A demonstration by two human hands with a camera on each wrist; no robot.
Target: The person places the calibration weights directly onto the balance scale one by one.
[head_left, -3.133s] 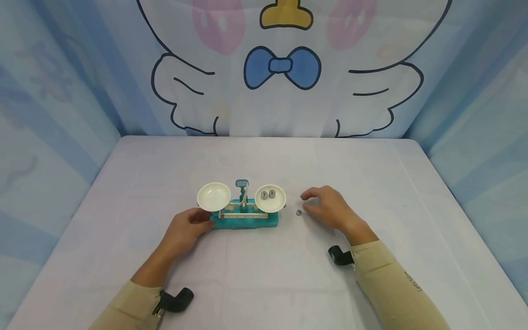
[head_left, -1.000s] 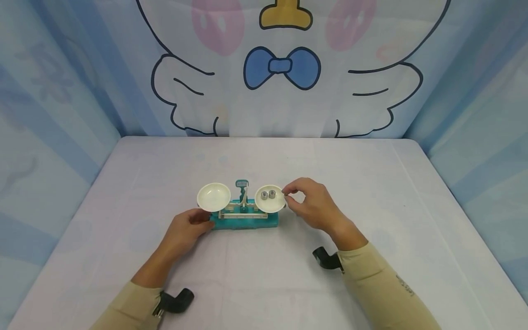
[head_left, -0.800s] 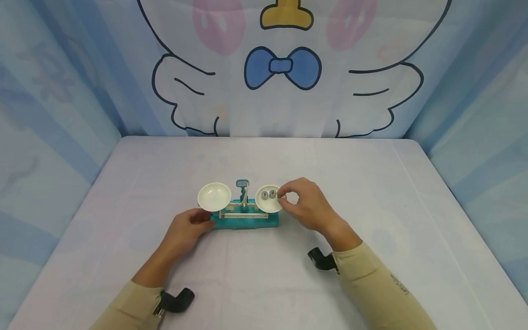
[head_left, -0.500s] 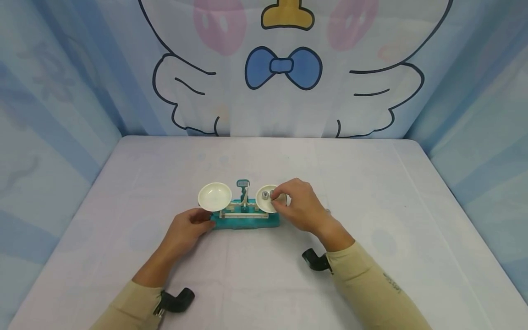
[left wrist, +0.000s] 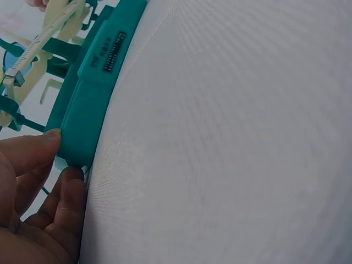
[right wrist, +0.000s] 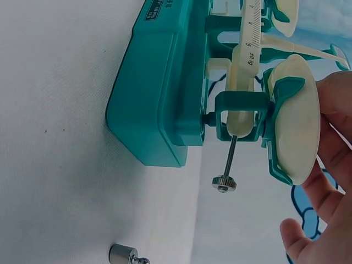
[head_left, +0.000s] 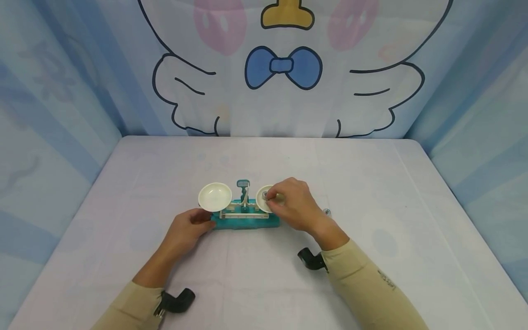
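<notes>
A small teal balance scale [head_left: 246,223] stands on the table with two cream pans. My left hand [head_left: 183,231] grips the left end of its base, the thumb on top and the fingers at the end face. The left pan [head_left: 215,197] holds nothing. Over the right pan [head_left: 261,205] my right hand [head_left: 294,204] pinches a small metal weight, mostly hidden by the fingertips. Another metal weight [head_left: 265,195] shows in that pan beside the fingertips. In the right wrist view, the right hand [right wrist: 333,187] is beside the pan's rim, its fingertips hidden behind the pan.
One more metal weight with a knob [right wrist: 122,254] lies on the table right of the scale, close by the right wrist. A white cloth [head_left: 255,284] covers the table. A patterned curtain [head_left: 280,105] hangs along the back edge.
My right hand has picked up the weight that lay right of the scale and moved left over the right pan. The left hand has stayed on the base.
</notes>
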